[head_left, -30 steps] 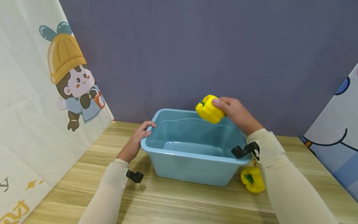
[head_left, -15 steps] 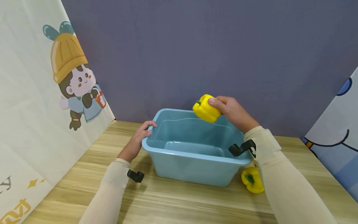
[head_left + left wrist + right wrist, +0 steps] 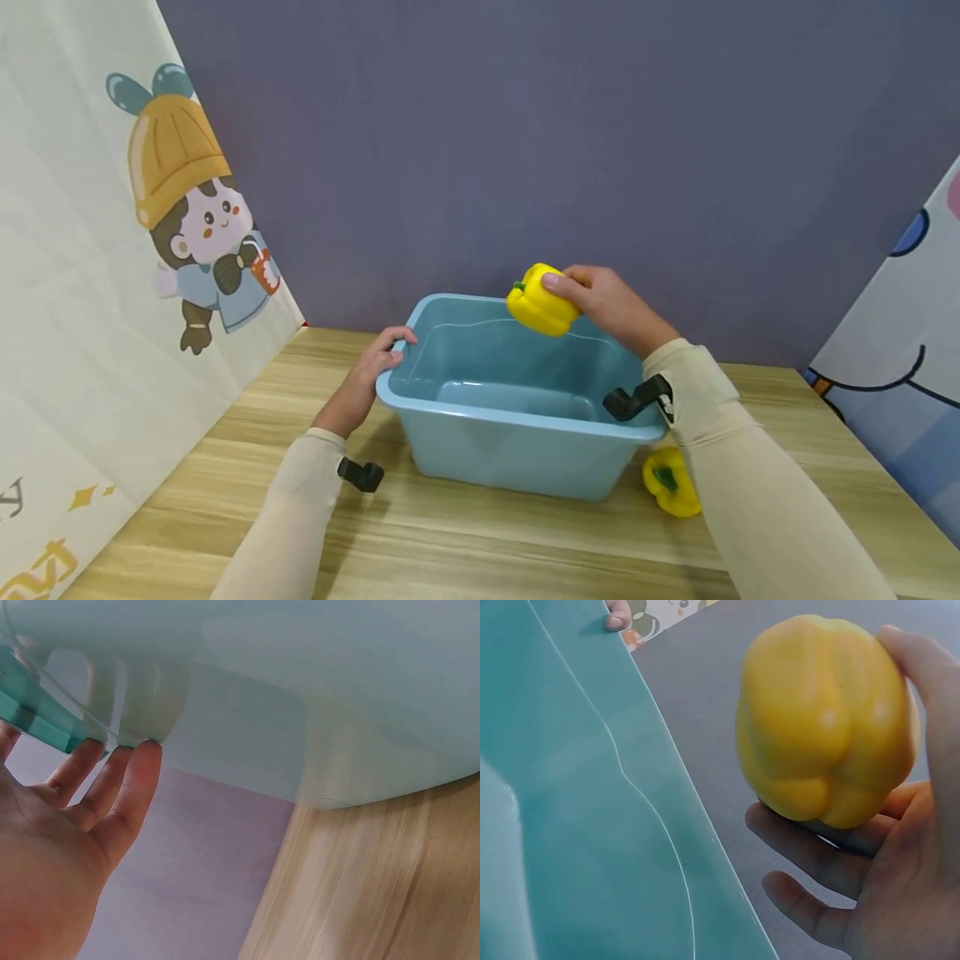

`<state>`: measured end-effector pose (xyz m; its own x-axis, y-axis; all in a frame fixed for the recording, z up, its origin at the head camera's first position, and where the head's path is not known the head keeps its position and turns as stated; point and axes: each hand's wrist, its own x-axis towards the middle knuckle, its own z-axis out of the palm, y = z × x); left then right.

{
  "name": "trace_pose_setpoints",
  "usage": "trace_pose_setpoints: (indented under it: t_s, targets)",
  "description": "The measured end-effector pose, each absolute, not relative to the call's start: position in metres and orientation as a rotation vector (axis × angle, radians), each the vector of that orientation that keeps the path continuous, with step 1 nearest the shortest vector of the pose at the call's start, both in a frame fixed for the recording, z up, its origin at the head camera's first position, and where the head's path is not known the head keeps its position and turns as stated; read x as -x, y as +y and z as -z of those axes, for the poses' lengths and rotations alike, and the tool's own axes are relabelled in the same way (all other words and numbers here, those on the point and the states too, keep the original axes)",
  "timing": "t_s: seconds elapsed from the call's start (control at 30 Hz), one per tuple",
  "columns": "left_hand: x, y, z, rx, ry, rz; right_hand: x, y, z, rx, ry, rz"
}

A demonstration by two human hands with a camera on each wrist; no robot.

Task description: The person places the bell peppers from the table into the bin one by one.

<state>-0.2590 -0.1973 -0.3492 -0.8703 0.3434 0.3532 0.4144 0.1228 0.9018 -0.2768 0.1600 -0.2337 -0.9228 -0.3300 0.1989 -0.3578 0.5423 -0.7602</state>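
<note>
My right hand holds a yellow bell pepper over the back part of a blue plastic basin. Its thumb lies on the near side of the pepper, whose green stem points left. In the right wrist view the lobed bottom of the pepper shows, with fingers underneath. At the basin's left end my left hand grips the rim. The left wrist view has its fingertips against the basin's pale wall.
Another yellow bell pepper lies on the wooden table by the basin's right end, partly behind the right sleeve. A grey-purple wall panel stands right behind the basin. Printed cloth borders the left side.
My right hand has carried the bell pepper a little to the left above the basin, dipping slightly in the last half second. The left hand keeps its hold on the rim.
</note>
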Motion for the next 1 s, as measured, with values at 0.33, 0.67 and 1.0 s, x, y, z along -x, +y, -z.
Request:
trace_pose_setpoints:
  t_s: [0.33, 0.67, 1.0]
  targets:
    - [0.2581, -0.1974, 0.3491, 0.778, -2.3, 1.902, 0.2761, 0.1571, 0.2372, -0.534, -2.828, -1.267]
    - [0.2564, -0.1968, 0.3478, 0.783, -2.284, 1.863, 0.2746, 0.152, 0.2363, -0.519, -2.971, -1.118]
    - [0.2564, -0.1972, 0.3477, 0.787, -2.292, 1.887, 0.2749, 0.1528, 0.2375, -0.566, -2.993, -1.062]
